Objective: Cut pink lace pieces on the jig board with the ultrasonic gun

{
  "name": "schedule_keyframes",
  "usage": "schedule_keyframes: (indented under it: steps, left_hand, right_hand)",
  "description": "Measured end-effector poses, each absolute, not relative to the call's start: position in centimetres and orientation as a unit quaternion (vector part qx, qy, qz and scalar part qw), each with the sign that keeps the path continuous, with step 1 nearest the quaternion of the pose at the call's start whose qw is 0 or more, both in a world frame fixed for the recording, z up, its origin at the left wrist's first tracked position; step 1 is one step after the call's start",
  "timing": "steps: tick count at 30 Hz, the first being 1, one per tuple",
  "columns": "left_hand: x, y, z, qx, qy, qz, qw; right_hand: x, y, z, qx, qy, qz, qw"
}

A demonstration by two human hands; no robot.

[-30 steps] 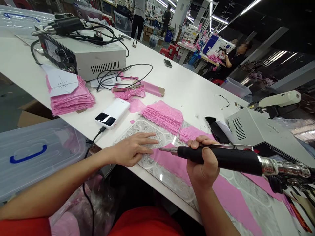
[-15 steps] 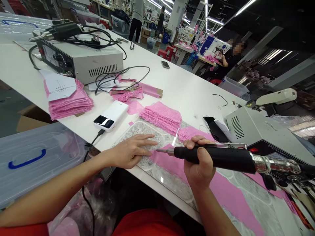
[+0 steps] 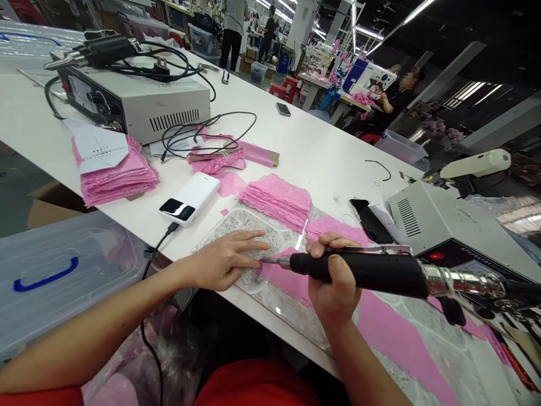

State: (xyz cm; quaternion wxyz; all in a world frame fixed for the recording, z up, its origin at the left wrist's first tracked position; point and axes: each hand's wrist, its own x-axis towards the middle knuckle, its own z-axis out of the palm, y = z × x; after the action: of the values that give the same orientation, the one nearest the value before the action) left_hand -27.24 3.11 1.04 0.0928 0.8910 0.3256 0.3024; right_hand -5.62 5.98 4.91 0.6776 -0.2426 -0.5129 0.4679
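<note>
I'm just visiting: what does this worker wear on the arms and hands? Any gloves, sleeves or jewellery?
No gloves: the left hand and the right hand are bare, and so are both forearms. No ring, watch or bracelet shows. A red sleeve covers the left upper arm at the bottom edge of the view, matching the red top.

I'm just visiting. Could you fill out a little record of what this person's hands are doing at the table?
left hand: open, flat on the clear patterned sheet, fingertips at the end of the pink lace strip
right hand: shut around the black-handled tool
tool tip: metal, at the strip's end beside the left fingertips
nearby: stack of pink lace pieces, white power bank, grey control box
</note>
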Motion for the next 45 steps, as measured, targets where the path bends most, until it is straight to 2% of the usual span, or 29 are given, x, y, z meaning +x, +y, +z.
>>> schedule_keyframes:
  steps: [11, 18, 21, 28, 45]
  left_hand:
    - [-27.6, 3.3, 1.3, 0.896, 0.325, 0.287, 0.095]
    - [-27.7, 3.6, 1.3, 0.899, 0.33, 0.275, 0.087]
    - [-27.6, 3.7, 1.5, 0.899, 0.331, 0.275, 0.083]
    - [-27.4, 3.8, 2.0, 0.904, 0.333, 0.251, 0.092]
    - [-27.5, 3.8, 2.0, 0.904, 0.335, 0.248, 0.09]
  right_hand:
    - [-5.0, 6.5, 5.8, -0.251, -0.482, 0.468, 0.697]
    - [1.4, 8.5, 7.1, -0.322, -0.437, 0.346, 0.765]
    - [3.1, 8.6, 6.5, -0.337, -0.416, 0.332, 0.776]
    - [2.0, 8.3, 5.4, -0.326, -0.428, 0.37, 0.757]
    - [1.5, 8.6, 4.8, -0.325, -0.466, 0.366, 0.737]
